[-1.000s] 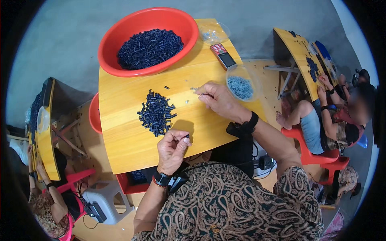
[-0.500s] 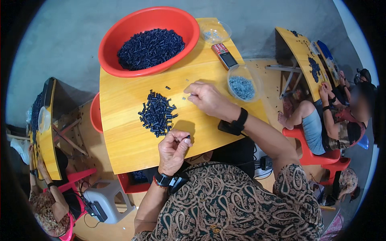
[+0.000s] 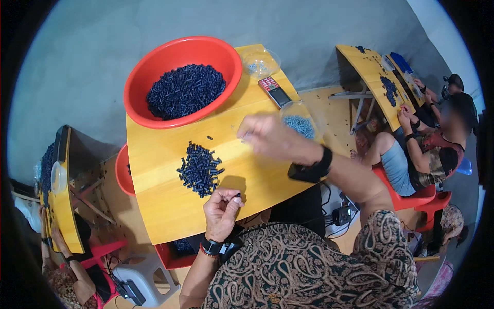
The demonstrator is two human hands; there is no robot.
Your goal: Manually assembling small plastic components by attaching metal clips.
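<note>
My left hand [image 3: 221, 212] is closed at the table's near edge, pinching a small black tube-shaped piece [image 3: 237, 195] between thumb and fingers. Just beyond it lies a loose pile of similar black pieces [image 3: 199, 171], with one stray piece [image 3: 209, 137] past its far side. My right hand [image 3: 272, 136] is raised over the table right of the pile, blurred by motion. Its fingertips are drawn together, and whatever is between them is too small and smeared to name. It partly covers a clear plastic tub [image 3: 301, 125] of small blue-grey parts.
A big red basin [image 3: 234, 72] full of black pieces stands on the yellow table [image 3: 164, 216]. At the far right are a red keypad phone [image 3: 274, 91] and a clear dish [image 3: 262, 59]. Other people work at tables to both sides. A grey stool [image 3: 144, 283] stands at lower left.
My right hand has moved away from the table's near side and slightly right, toward the clear tub. My left hand keeps its pinch. The whole view has tilted, so the table appears lower.
</note>
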